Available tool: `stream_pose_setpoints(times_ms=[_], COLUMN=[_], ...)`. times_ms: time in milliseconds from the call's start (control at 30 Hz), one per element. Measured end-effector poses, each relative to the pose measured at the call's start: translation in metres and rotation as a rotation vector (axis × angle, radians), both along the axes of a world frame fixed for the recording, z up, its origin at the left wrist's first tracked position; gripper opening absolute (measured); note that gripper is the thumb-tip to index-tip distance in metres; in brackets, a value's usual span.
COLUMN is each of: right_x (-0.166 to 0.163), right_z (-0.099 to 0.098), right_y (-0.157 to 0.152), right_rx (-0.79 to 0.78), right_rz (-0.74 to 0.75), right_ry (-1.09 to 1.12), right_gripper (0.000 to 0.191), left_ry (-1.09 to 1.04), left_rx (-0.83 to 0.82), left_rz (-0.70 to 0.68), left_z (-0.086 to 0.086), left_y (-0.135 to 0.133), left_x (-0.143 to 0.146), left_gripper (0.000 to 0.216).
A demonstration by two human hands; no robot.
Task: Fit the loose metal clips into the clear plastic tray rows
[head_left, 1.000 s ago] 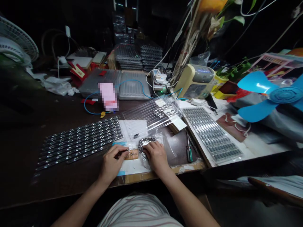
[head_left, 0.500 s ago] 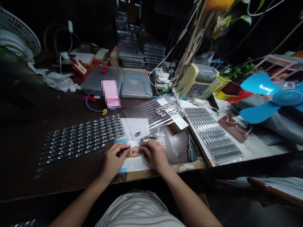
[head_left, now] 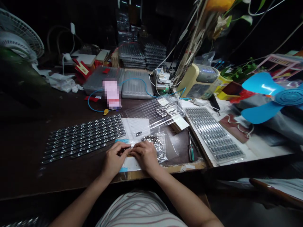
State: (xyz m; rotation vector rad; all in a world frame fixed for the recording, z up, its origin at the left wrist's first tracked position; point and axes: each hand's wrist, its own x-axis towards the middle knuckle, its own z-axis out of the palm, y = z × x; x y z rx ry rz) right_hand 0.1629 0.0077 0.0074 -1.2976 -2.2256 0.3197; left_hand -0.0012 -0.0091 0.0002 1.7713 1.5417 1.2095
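Note:
Close together near the table's front edge, my two hands work over a small wooden-coloured block (head_left: pixel 130 154) on a white and blue sheet (head_left: pixel 132 164). My left hand (head_left: pixel 115 156) pinches at the block's left side, with a small dark metal piece partly showing at its fingertips. The fingers of my right hand (head_left: pixel 146 155) are bunched over the block's right side; what they hold, if anything, is hidden. Just right of them lies a clear bag of small shiny metal parts (head_left: pixel 160 151). One small dark and silver part (head_left: pixel 139 133) rests behind my hands.
Rows of dark strips with shiny parts (head_left: pixel 85 135) lie left. Behind is a ridged clear tray (head_left: pixel 151 110) with several metal pieces. A green-handled screwdriver (head_left: pixel 191 151), a filled tray (head_left: pixel 214 134) and a blue fan (head_left: pixel 274 97) are to the right.
My right hand has moved left from beside the bag to the block, now touching or nearly touching my left fingertips. More of the bag shows. My left hand stays in place.

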Motion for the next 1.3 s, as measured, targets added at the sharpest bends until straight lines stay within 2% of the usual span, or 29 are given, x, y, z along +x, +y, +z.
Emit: stream_pose_setpoints(times_ms=[233, 333, 400, 533, 667, 1000, 1300], right_x=[0.037, 0.046, 0.046, 0.043, 0.044, 0.045, 0.047], right_z=[0.009, 0.0, -0.006, -0.013, -0.013, -0.014, -0.015], right_y=[0.004, 0.004, 0.004, 0.003, 0.001, 0.001, 0.002], right_rx=[0.037, 0.04, 0.041, 0.043, 0.038, 0.009, 0.04], right_rz=[-0.139, -0.131, -0.149, -0.181, -0.189, -0.179, -0.169], right_ry=[-0.092, -0.112, -0.086, -0.011, 0.107, 0.18, 0.199], right_gripper=[0.025, 0.017, 0.005, 0.006, 0.009, 0.014, 0.019], left_ry=[-0.03, -0.035, -0.018, 0.077, 0.193, 0.267, 0.193], left_rx=[-0.055, -0.09, -0.083, -0.022, 0.032, 0.056, 0.04], left_rz=[0.034, 0.033, 0.009, -0.101, -0.186, -0.214, -0.235], left_z=[-0.001, 0.003, 0.007, 0.011, 0.005, -0.001, -0.001], left_y=[0.004, 0.01, 0.014, 0.016, 0.01, 0.007, 0.007], left_x=[-0.002, 0.0, 0.004, 0.014, 0.023, 0.024, 0.027], left_gripper=[0.016, 0.017, 0.016, 0.012, 0.011, 0.01, 0.01])
